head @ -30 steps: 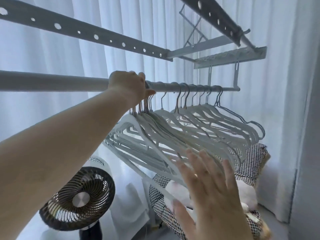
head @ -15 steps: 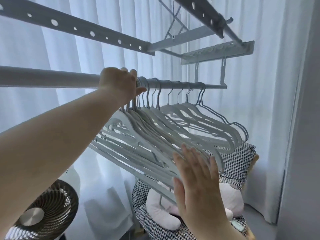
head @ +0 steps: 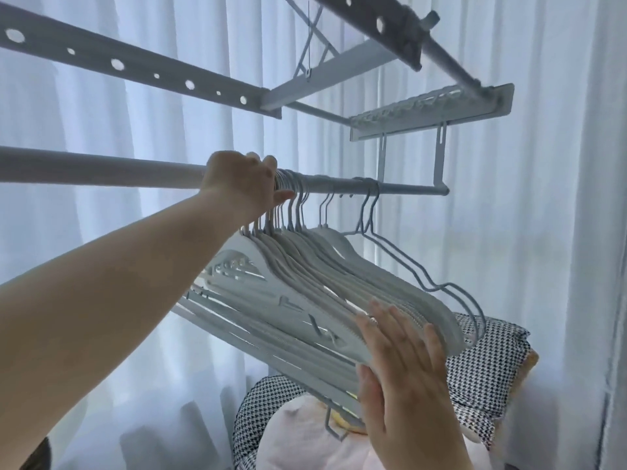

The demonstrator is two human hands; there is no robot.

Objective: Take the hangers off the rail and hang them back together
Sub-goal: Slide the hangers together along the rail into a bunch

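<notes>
Several pale grey hangers [head: 305,283] hang bunched on a round grey rail [head: 101,169], their hooks packed tight. My left hand [head: 242,183] is raised to the rail and closed around the hooks at the left end of the bunch. My right hand [head: 403,374] is flat with fingers apart, its palm pressed against the hangers' right shoulders. Two thin wire hangers [head: 417,269] hang a little apart at the right of the bunch.
Perforated bars of a ceiling drying rack [head: 135,67] run above the rail. White curtains [head: 543,232] cover the window behind. Below sits a houndstooth cushion [head: 485,368] with a pale pink soft item [head: 305,439]. A dark fan edge [head: 37,456] shows bottom left.
The spread hangers have been pushed left along the rail into one tight bunch against my left hand. My right hand followed, pressing their shoulders. The view shifted up and right.
</notes>
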